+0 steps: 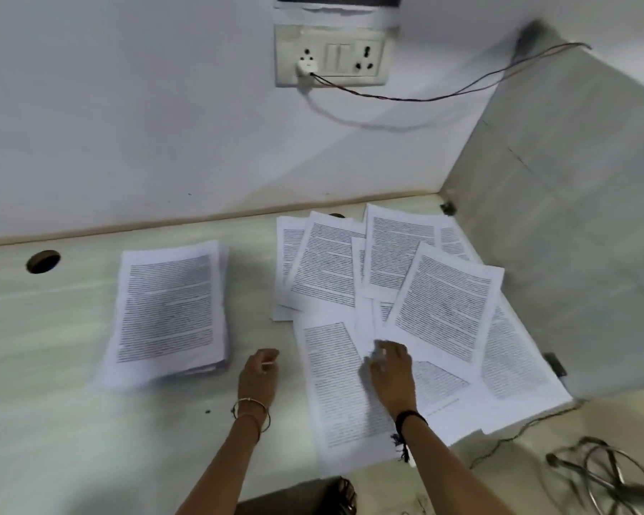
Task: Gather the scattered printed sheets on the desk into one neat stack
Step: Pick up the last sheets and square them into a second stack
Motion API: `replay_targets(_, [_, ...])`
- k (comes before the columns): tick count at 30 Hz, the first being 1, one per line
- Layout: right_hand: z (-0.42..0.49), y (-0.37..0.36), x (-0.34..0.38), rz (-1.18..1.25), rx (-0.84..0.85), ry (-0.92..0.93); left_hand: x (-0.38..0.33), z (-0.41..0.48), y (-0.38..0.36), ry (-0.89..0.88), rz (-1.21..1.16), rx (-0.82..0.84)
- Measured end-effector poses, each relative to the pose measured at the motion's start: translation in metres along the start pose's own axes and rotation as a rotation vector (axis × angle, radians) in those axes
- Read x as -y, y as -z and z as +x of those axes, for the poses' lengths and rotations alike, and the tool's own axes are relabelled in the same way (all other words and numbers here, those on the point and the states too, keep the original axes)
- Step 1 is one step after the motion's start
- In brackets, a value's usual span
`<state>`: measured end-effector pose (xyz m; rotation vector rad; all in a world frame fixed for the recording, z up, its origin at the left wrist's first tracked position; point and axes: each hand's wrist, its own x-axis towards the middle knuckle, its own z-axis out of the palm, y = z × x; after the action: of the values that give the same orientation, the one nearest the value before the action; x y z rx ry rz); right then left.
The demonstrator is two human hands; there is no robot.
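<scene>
Here the right hand (391, 366) touches the scattered sheets (443, 302) by the right edge of the desk (53, 347), its grip too blurred to tell. The stack (168, 310) lies to its left, nearer the loosely curled, empty left hand (259, 373).

sheets (445, 306): white, dense black txt lines
desk (53, 328): pale cream, faint grain
wall (127, 124): white
bangle (251, 403): gold
wristband (409, 418): black
</scene>
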<state>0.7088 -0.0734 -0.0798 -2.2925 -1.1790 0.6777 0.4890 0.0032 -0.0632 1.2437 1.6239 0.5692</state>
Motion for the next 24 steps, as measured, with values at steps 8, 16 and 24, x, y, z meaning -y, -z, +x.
replay_targets(8, [0.023,0.064,-0.085,0.145,-0.359,-0.398,-0.023,-0.020,-0.079,0.046,-0.011,0.261])
replay_targets(16, [0.066,0.090,-0.105,0.085,-0.294,-0.503,-0.064,0.006,-0.128,-0.013,0.029,0.266])
replay_targets(24, [0.120,0.110,-0.092,0.430,-0.321,-0.379,-0.102,0.063,-0.149,-0.031,0.010,0.204])
